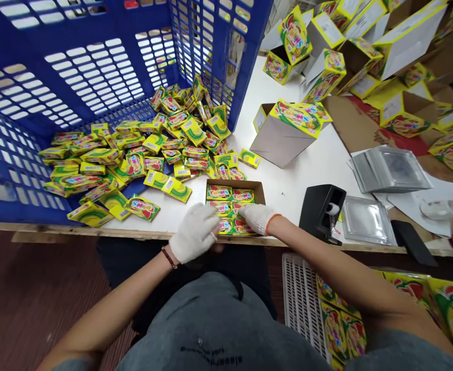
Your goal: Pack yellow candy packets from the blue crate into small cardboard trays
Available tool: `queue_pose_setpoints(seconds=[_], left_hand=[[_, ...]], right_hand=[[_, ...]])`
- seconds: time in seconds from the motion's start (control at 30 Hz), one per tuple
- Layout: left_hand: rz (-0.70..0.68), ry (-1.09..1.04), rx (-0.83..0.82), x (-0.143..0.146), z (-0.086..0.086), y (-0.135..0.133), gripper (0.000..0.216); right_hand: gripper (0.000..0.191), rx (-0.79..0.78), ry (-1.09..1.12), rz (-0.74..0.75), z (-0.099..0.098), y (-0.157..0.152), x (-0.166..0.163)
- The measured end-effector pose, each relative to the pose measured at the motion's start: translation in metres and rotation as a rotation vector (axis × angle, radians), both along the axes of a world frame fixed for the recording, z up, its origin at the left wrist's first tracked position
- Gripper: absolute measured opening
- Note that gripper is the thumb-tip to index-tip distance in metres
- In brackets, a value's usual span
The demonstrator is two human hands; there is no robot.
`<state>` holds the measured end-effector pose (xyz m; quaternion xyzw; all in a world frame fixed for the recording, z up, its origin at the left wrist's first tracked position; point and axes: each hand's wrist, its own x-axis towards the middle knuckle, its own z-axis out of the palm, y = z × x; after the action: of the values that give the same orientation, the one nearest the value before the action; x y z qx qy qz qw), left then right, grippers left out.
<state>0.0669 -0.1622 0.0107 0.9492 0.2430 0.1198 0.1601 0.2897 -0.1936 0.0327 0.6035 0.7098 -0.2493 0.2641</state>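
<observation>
Both my hands wear white knit gloves. My left hand [194,232] rests at the near left corner of a small open cardboard box [257,189] at the table's front edge. My right hand [257,217] lies flat on the small yellow-green candy packs [230,195] packed in rows inside that box. Whether either hand grips a pack is hidden by the gloves. A heap of the same packs [133,159] spills from a tipped blue plastic crate [95,62] onto the white table [288,190], just left of and behind the box.
A black tape dispenser [321,211] stands right of the box. Clear plastic trays [384,170] and a phone [412,242] lie further right. Open printed cartons [288,129] crowd the far right. A white crate [303,299] with filled cartons sits beside my right leg.
</observation>
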Motion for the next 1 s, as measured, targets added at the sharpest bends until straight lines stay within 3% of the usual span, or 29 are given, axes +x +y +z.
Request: queue_pose_setpoints(seconds=[0.13, 0.27, 0.4, 0.53, 0.63, 0.73, 0.83, 0.9, 1.0], left_hand=[[0.293, 0.171, 0.13, -0.035, -0.003, 0.061, 0.041], [0.221, 0.388, 0.184, -0.059, -0.014, 0.103, 0.058], [0.142, 0.371, 0.188, -0.056, -0.019, 0.108, 0.053], [0.285, 0.325, 0.258, -0.059, -0.018, 0.11, 0.049], [0.316, 0.358, 0.248, -0.071, -0.019, 0.116, 0.037], [0.334, 0.309, 0.175, -0.078, -0.017, 0.116, 0.022], [0.574, 0.072, -0.006, -0.069, -0.013, 0.102, 0.028], [0.681, -0.144, -0.209, -0.053, -0.008, 0.084, 0.036], [0.525, -0.308, -0.481, -0.024, 0.002, 0.054, 0.041]], right_hand=[[0.029, 0.099, -0.057, -0.021, -0.009, -0.009, -0.003], [0.028, 0.008, 0.016, -0.108, -0.019, -0.008, -0.009], [0.023, -0.021, 0.034, -0.089, -0.025, -0.003, -0.009], [0.019, 0.0, 0.124, -0.108, -0.023, -0.003, -0.001], [0.016, 0.144, 0.296, -0.192, -0.018, -0.002, 0.002], [0.013, 0.345, 0.483, -0.251, -0.012, 0.004, -0.003], [0.015, 0.441, 0.686, -0.344, -0.009, 0.014, -0.02], [0.016, 0.426, 0.83, -0.495, -0.009, 0.022, -0.035], [0.021, 0.322, 1.017, -0.737, -0.007, 0.032, -0.047]])
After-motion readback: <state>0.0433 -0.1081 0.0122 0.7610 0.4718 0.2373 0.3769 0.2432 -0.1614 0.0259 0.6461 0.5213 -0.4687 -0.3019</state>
